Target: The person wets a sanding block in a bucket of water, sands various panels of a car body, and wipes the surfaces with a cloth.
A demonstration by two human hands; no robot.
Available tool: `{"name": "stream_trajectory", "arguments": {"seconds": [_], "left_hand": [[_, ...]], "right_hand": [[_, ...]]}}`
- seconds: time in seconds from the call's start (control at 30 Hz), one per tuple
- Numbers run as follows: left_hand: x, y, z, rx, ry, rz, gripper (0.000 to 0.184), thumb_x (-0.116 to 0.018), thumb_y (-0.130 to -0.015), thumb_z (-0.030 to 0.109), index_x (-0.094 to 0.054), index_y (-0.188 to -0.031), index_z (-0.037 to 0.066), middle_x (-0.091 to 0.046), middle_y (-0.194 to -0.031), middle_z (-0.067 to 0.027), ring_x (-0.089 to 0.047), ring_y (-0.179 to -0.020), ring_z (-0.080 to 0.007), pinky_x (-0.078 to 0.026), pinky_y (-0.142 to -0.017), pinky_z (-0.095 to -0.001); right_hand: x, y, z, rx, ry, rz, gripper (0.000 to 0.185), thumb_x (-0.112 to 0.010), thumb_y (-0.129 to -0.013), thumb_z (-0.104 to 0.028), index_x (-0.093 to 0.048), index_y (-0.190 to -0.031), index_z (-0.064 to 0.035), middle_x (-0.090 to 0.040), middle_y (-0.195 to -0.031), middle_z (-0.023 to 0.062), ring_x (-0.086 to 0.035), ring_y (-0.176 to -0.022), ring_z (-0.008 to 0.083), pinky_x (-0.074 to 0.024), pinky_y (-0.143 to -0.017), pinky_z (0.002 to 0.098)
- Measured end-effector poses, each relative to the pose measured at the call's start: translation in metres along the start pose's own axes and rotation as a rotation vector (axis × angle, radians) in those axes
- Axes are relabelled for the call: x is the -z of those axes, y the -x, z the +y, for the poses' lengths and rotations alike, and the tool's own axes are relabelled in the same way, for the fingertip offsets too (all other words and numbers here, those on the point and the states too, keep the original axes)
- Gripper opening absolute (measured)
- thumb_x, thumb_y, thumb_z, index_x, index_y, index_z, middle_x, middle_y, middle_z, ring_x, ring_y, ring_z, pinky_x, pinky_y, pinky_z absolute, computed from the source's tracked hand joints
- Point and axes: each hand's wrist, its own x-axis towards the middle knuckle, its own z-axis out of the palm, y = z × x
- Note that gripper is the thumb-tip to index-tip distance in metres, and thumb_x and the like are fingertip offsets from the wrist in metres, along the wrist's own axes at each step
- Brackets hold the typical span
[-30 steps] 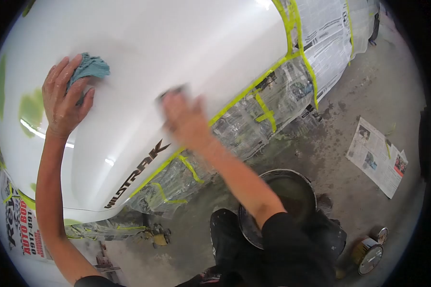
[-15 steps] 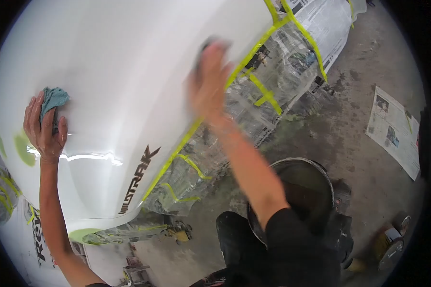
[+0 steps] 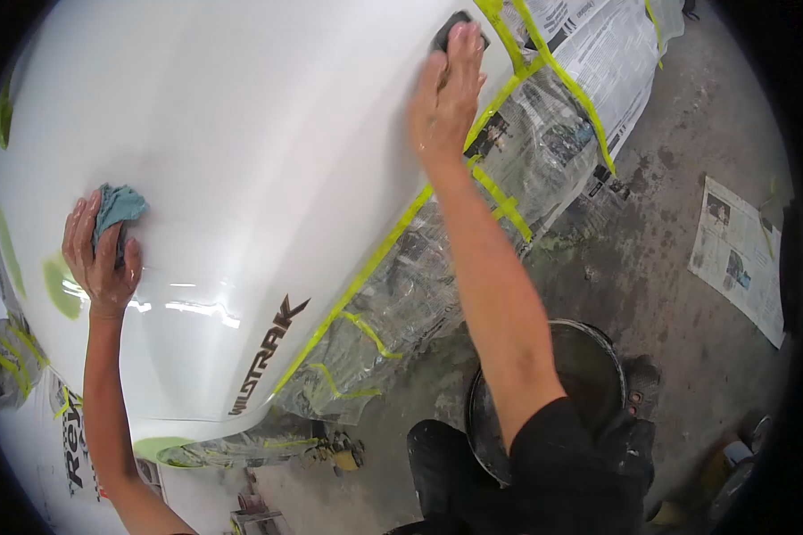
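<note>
A white car panel (image 3: 268,152) with dark WILDTRAK lettering (image 3: 269,355) fills much of the view. On its left part my left hand (image 3: 103,259) holds a crumpled teal cloth (image 3: 121,205), fingers curled round it against the surface. My right hand (image 3: 449,98) presses a dark flat pad (image 3: 458,32) on the panel at the top, near the yellow-green tape edge (image 3: 401,227). Both hands look wet. Patches of pale green (image 3: 62,285) show on the panel near my left hand.
Taped plastic and newspaper (image 3: 544,134) cover the area beside the panel. Below my right arm a round dark tub (image 3: 598,357) stands on the floor. A newspaper sheet (image 3: 737,259) lies at the right, with cans (image 3: 732,486) at the lower right.
My right hand has slid the pad up and to the right along the panel. My left hand with the cloth appears lower than a second ago, as the view has shifted too.
</note>
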Motion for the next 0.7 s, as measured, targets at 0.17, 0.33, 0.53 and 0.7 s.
{"name": "stream_trajectory", "arguments": {"seconds": [0.17, 0.33, 0.53, 0.7], "left_hand": [[0.003, 0.001, 0.000, 0.009, -0.034, -0.028, 0.024, -0.059, -0.092, 0.016, -0.064, -0.114, 0.006, -0.056, -0.136, -0.0169, -0.051, -0.128, -0.0396, -0.039, -0.108, -0.0503], [-0.001, -0.001, 0.001, -0.030, -0.014, 0.018, 0.026, -0.060, -0.092, 0.015, -0.063, -0.116, 0.006, -0.056, -0.136, -0.0172, -0.052, -0.127, -0.0397, -0.041, -0.107, -0.0509], [0.000, 0.000, 0.000, -0.019, 0.003, 0.009, 0.023, -0.061, -0.092, 0.018, -0.065, -0.112, 0.007, -0.057, -0.136, -0.0158, -0.053, -0.125, -0.0381, -0.042, -0.106, -0.0491], [-0.002, -0.002, -0.001, -0.042, -0.009, 0.042, 0.024, -0.061, -0.092, 0.019, -0.066, -0.113, 0.007, -0.058, -0.135, -0.0146, -0.054, -0.123, -0.0378, -0.043, -0.106, -0.0476]], "right_hand": [[0.000, 0.074, 0.001, 0.030, 0.095, -0.109, 0.070, -0.051, -0.100, -0.034, -0.022, -0.156, -0.0031, -0.020, -0.162, 0.0231, -0.017, -0.150, 0.0414, -0.0107, -0.118, 0.0637], [0.019, 0.015, 0.036, -0.164, -0.057, 0.047, 0.071, -0.049, -0.101, -0.036, -0.022, -0.155, 0.0014, -0.018, -0.161, 0.0264, -0.014, -0.151, 0.0416, -0.0092, -0.120, 0.0591], [-0.012, 0.169, -0.012, -0.260, -0.167, -0.085, 0.069, -0.042, -0.101, -0.026, -0.011, -0.157, 0.0028, -0.007, -0.163, 0.0276, -0.007, -0.151, 0.0432, -0.0067, -0.121, 0.0570], [-0.002, 0.147, -0.013, -0.259, -0.016, -0.164, 0.068, -0.039, -0.103, -0.027, -0.010, -0.157, 0.0019, -0.007, -0.163, 0.0273, -0.007, -0.151, 0.0442, -0.0056, -0.120, 0.0594]]}}
